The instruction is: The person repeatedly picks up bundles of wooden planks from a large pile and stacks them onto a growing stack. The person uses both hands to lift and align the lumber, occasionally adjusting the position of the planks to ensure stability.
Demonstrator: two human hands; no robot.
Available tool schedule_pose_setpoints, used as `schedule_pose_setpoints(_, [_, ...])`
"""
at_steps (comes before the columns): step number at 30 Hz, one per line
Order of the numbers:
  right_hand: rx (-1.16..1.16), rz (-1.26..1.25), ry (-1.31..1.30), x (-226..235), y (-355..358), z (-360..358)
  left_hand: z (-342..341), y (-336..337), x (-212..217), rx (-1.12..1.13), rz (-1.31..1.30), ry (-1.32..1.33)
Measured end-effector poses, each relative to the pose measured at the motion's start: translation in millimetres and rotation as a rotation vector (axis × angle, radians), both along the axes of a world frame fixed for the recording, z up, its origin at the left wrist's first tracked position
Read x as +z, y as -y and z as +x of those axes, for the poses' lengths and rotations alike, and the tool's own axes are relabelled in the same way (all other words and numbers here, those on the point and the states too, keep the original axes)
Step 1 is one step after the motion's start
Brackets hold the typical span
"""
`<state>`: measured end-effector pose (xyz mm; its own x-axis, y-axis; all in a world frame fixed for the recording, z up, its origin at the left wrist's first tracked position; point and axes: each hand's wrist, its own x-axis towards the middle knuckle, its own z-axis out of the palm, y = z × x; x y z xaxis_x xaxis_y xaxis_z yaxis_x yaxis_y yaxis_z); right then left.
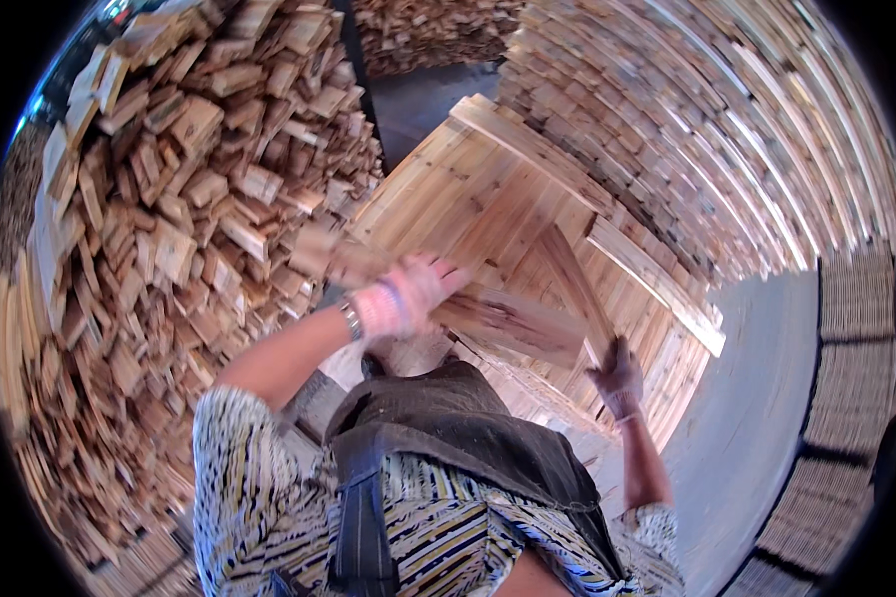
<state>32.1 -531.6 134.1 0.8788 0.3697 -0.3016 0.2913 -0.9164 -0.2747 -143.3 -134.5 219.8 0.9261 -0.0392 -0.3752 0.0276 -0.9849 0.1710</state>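
Pale plank platform (pixel 448 199): along its right edge, a far board (pixel 533 154) and a nearer board (pixel 657 289) are laid; over its middle, a darker plank (pixel 575 282) is seen, contact unclear. Grey floor (pixel 752 348) is shown to its right.

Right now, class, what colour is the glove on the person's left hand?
The left glove is mostly pink, seen best in the head view.

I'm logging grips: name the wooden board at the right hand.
The narrow brown wooden board, its near end at the right hand; the wider, stained pale board is at the left hand.
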Motion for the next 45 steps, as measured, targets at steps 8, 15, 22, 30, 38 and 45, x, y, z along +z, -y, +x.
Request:
schedule_pose_setpoints(8, [0.215, -0.194, 0.072, -69.3, 39.9, -5.0, 42.5, -2.9, -229.8, 0.121, 0.035, -0.070])
schedule_pose_setpoints(15, [0.256, -0.118, 0.039, -73.1, 17.3, 15.9, 54.3, 8.2, -199.3, 0.189, 0.006, -0.111])
schedule_pose_setpoints(22, [0.225, -0.013, -0.040, -49.3, 17.9, 19.2, 58.2, 10.6, -183.2, 0.005, 0.166, -0.154])
schedule_pose_setpoints(30, [0.403, -0.255, 0.024, -30.3, 149.6, 0.4, 59.1, 16.2, -158.9, 0.044, 0.197, -0.184])
schedule_pose_setpoints(38, [0.539, -0.185, -0.029, -51.8, 125.4, 4.6, 54.5, 11.9, -181.5, 0.014, 0.271, -0.186])
schedule_pose_setpoints(45, [0.716, 0.005, 0.314, -27.7, 24.0, 21.1, 51.6, 87.5, -155.8, 0.209, -0.016, 0.036])
